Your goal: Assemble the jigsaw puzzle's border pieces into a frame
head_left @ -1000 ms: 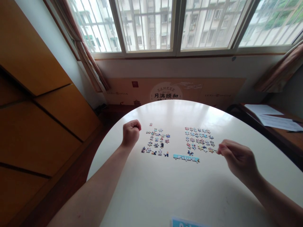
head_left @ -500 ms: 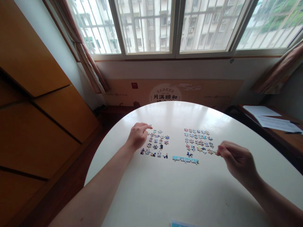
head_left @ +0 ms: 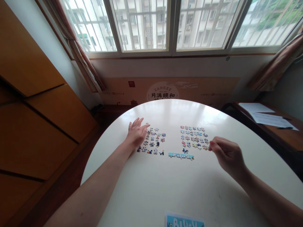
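Observation:
My left hand (head_left: 137,133) is over the left edge of a group of loose jigsaw pieces (head_left: 152,144), its fingers spread and nothing visible in them. Part of that group is hidden beneath the hand. To the right lies a second group of jigsaw pieces (head_left: 194,138) laid out in rough rows. My right hand (head_left: 226,154) is closed at this group's lower right corner, fingers curled in; whatever they may hold is hidden. Below the rows lies a joined blue strip of puzzle (head_left: 181,156) with pale lettering, and a single dark piece (head_left: 185,151) sits just above it.
Everything lies on a round white table (head_left: 151,186). At its near side is a blue printed card or box (head_left: 184,220), cut off by the frame. A brown side table (head_left: 293,135) with paper sheets (head_left: 272,120) and pens stands at the right. Wooden cabinets (head_left: 49,119) flank the left.
My left hand has opened from a pointing shape to spread fingers. My right hand stays closed by the right group. The view has shifted slightly, showing more of the blue card.

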A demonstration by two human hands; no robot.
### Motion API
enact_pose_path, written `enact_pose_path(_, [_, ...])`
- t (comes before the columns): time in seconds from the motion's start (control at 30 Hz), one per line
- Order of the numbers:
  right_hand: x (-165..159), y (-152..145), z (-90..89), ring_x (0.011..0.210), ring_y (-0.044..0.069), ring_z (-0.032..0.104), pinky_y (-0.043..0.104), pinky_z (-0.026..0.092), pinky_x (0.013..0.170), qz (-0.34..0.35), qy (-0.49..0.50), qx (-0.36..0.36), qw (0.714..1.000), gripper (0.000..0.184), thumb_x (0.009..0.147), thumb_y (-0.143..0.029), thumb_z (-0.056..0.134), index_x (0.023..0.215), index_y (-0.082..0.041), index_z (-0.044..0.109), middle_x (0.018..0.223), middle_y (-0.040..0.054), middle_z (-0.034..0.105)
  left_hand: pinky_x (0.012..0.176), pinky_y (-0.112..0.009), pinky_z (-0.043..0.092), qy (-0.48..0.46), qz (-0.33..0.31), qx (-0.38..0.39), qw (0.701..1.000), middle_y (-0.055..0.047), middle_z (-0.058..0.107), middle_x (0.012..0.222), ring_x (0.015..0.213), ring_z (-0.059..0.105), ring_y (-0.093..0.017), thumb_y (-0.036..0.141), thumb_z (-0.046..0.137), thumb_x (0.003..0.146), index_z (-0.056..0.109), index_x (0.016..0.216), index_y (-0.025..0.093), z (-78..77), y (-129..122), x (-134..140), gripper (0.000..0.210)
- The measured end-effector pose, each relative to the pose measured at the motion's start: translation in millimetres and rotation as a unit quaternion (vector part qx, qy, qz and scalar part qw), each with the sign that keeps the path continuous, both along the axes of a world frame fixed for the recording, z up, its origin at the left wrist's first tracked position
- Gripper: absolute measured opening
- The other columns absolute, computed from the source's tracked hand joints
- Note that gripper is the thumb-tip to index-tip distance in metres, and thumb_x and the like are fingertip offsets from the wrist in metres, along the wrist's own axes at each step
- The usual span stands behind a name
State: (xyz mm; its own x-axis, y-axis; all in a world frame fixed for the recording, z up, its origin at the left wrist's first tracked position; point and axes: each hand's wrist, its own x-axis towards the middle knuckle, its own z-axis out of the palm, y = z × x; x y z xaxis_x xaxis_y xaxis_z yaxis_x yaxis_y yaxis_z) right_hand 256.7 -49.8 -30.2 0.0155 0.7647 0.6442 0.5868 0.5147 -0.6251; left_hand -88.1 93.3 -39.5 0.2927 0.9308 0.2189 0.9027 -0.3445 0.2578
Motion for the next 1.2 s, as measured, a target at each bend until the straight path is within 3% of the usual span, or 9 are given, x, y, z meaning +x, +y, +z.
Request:
enact_pose_path(0.1, [-0.4,2.0,-4.0,0.053,0.015,0.054,0.029,0.039,0.052,-0.001,0.003,-0.005,1.0,0.037,0.097,-0.024,0.055,0.06,-0.02,0.059,0.057,0.0015,0.059,0.124,-0.062,0.016,-0.033,0.022,0.026,0.999,-0.004,0.045,0.159,0.153,0.029,-0.03,0.035,0.024,0.101,0.071,0.13,0.029,1.2,-0.1,1.1,0.055])
enact_pose_path(0.23, [0.4,4.6,-6.8,0.055,0.015,0.056,0.03,0.04,0.054,-0.006,0.006,-0.012,1.0,0.039,0.098,-0.027,0.054,0.06,-0.02,0.06,0.059,0.0027,0.061,0.123,-0.063,0.016,-0.092,0.031,0.093,0.991,-0.004,0.052,0.153,0.149,0.035,-0.03,0.038,0.022,0.104,0.08,0.11,0.03,2.6,1.0,-2.3,0.059])
enact_pose_path(0.4, [3.5,6.0,-2.0,0.059,0.016,0.059,0.031,0.043,0.055,-0.005,0.013,0.004,1.0,0.043,0.099,-0.039,0.057,0.06,-0.021,0.066,0.065,0.0044,0.062,0.123,-0.06,0.017,-0.145,0.04,0.181,0.972,-0.004,0.064,0.141,0.141,0.044,-0.029,0.043,0.032,0.105,0.083,0.089,0.029,3.7,2.1,-5.5,0.055])
enact_pose_path(0.5, [5.7,6.4,-0.6,0.071,0.018,0.065,0.033,0.05,0.063,-0.002,0.023,0.031,0.999,0.054,0.1,-0.051,0.051,0.058,-0.022,0.069,0.076,0.0073,0.069,0.124,-0.054,0.012,-0.17,0.045,0.231,0.957,-0.002,0.074,0.125,0.135,0.051,-0.026,0.037,0.039,0.103,0.075,0.065,0.025,4.8,1.1,-2.9,0.053])
enact_pose_path(0.57, [6.6,5.7,-0.5,0.078,0.02,0.07,0.036,0.053,0.073,-0.005,0.042,0.028,0.999,0.057,0.102,-0.05,0.048,0.057,-0.022,0.07,0.083,0.0087,0.074,0.125,-0.051,0.009,-0.188,0.04,0.24,0.952,-0.003,0.08,0.1,0.125,0.06,-0.024,0.028,0.04,0.1,0.065,0.051,0.023,6.6,-0.9,-0.6,0.055])
enact_pose_path(0.7, [7.5,2.7,1.9,0.075,0.02,0.072,0.036,0.054,0.073,0.005,0.073,0.005,0.997,0.056,0.101,-0.043,0.048,0.054,-0.022,0.07,0.076,0.0077,0.076,0.125,-0.049,0.011,-0.217,0.036,0.224,0.949,-0.002,0.073,0.066,0.101,0.071,-0.02,0.015,0.036,0.093,0.056,0.045,0.022,13.5,-6.9,1.8,0.052])
enact_pose_path(0.9, [8.9,1.7,7.5,0.064,0.018,0.067,0.037,0.051,0.078,0.018,0.079,-0.002,0.997,0.051,0.093,-0.035,0.051,0.046,-0.024,0.065,0.056,0.0026,0.067,0.122,-0.047,0.02,-0.231,0.04,0.181,0.955,0.0,0.059,0.052,0.08,0.07,-0.015,0.008,0.036,0.089,0.049,0.045,0.016,20.0,-10.9,0.5,0.047])
enact_pose_path(1.07, [9.3,2.1,9.7,0.058,0.018,0.061,0.035,0.05,0.069,0.034,0.117,-0.053,0.991,0.047,0.085,-0.03,0.052,0.04,-0.025,0.06,0.05,0.0028,0.061,0.114,-0.04,0.036,-0.237,0.045,0.189,0.952,0.002,0.052,0.042,0.053,0.057,-0.011,0.011,0.039,0.084,0.043,0.039,0.02,18.8,-8.4,1.3,0.046])
enact_pose_path(1.2, [8.8,2.4,7.4,0.057,0.017,0.06,0.034,0.049,0.066,0.037,0.116,-0.047,0.991,0.047,0.086,-0.028,0.052,0.04,-0.024,0.058,0.051,0.0028,0.061,0.091,-0.033,0.049,-0.256,0.056,0.195,0.945,0.002,0.05,0.04,0.047,0.05,-0.014,0.017,0.041,0.085,0.045,0.04,0.022,14.8,-4.9,-1.8,0.046])
